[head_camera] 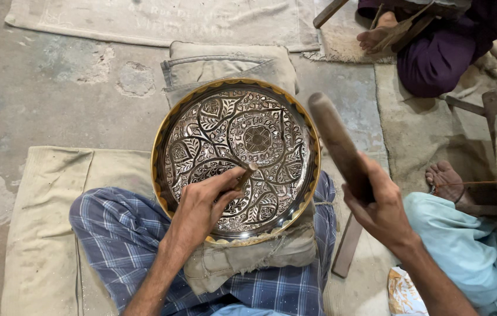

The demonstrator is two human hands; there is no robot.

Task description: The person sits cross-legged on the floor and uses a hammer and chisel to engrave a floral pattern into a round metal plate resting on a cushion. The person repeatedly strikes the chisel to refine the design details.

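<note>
A round metal tray (163, 146) with an engraved floral pattern and a brass-coloured rim lies tilted on a stuffed cloth cushion (260, 254) across my lap. My left hand (201, 205) rests on the tray's lower part and pinches a short metal chisel (247, 174), whose tip touches the engraved surface. My right hand (380, 205) is raised to the right of the tray and grips a thick wooden mallet (336, 140), which points up and to the left above the tray's rim.
I sit cross-legged in blue checked cloth (119, 234) on a beige mat (49, 199) over a concrete floor. Folded cloth (231, 61) lies behind the tray. A person in light blue (465, 246) sits at my right, another in purple (441, 52) farther back. A wooden stick (347, 246) lies beside my knee.
</note>
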